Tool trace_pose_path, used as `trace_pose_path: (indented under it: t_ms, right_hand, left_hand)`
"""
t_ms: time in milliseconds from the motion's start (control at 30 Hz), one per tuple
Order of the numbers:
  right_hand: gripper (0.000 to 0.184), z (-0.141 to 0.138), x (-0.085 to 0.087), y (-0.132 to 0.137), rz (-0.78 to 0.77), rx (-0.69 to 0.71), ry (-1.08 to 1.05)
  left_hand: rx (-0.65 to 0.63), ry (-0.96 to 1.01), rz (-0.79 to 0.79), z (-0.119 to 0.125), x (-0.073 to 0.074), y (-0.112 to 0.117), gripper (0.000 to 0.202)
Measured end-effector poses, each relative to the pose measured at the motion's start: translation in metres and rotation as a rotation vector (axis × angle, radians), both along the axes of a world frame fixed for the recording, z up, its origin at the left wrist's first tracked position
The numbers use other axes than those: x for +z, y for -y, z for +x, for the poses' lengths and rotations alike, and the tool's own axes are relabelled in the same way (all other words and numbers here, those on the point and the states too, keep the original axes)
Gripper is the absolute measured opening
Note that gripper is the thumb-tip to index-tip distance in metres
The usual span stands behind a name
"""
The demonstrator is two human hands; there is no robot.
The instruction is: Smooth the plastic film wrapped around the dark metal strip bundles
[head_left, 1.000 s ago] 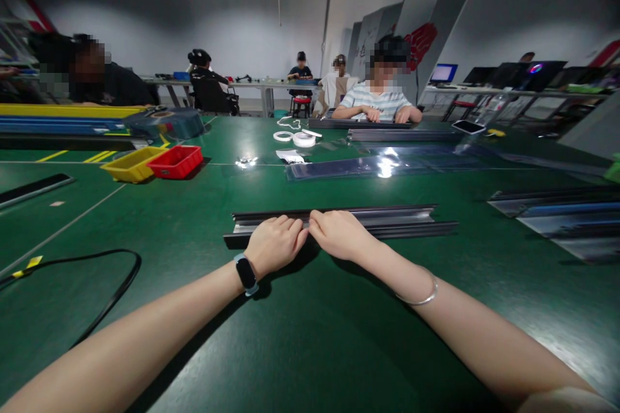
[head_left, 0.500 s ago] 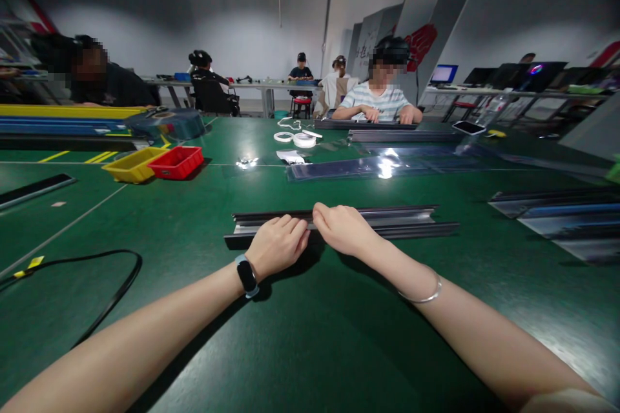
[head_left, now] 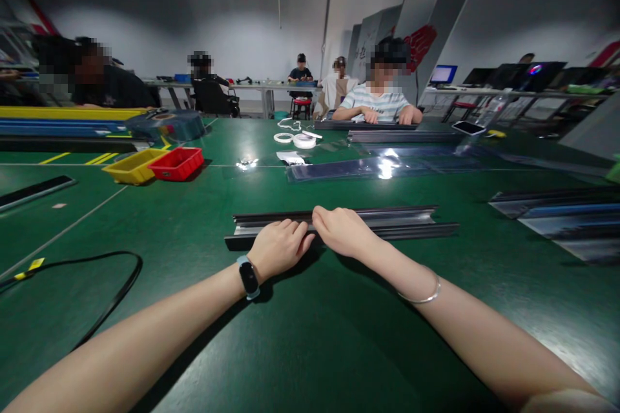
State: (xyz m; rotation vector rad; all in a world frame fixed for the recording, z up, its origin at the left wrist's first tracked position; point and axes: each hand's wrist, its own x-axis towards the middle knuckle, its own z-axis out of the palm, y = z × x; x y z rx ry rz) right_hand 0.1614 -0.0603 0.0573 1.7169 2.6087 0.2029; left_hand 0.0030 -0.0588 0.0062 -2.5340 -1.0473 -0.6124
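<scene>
A long dark metal rail (head_left: 402, 219) lies crosswise on the green table (head_left: 310, 335) in front of me, with a second rail stacked against it. My left hand (head_left: 281, 246) rests on the near edge of the rail, fingers curled over it. My right hand (head_left: 343, 230) sits right beside it, fingers bent and pressing on the rail's top. The two hands nearly touch at the rail's middle. A dark watch is on my left wrist and a thin bangle on my right.
A yellow tray (head_left: 132, 165) and a red tray (head_left: 177, 162) stand at the left. A black cable (head_left: 111, 290) loops near left. More rails (head_left: 557, 213) lie at the right, clear plastic sleeves (head_left: 378, 168) and tape rolls (head_left: 300, 139) beyond. A person (head_left: 382, 100) works opposite; others sit farther back.
My right hand has shifted slightly away from me onto the top of the rail. My left hand has slid a little to the right along the near edge.
</scene>
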Motion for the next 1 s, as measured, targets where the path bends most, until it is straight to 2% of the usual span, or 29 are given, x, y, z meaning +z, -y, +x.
trace_pose_path:
  t_ms: [1000]
  right_hand:
    - [0.032, 0.0035, -0.0046, -0.0028, 0.055, 0.022, 0.013]
  left_hand:
    - [0.005, -0.041, -0.016, -0.0002, -0.0012, -0.0016, 0.028]
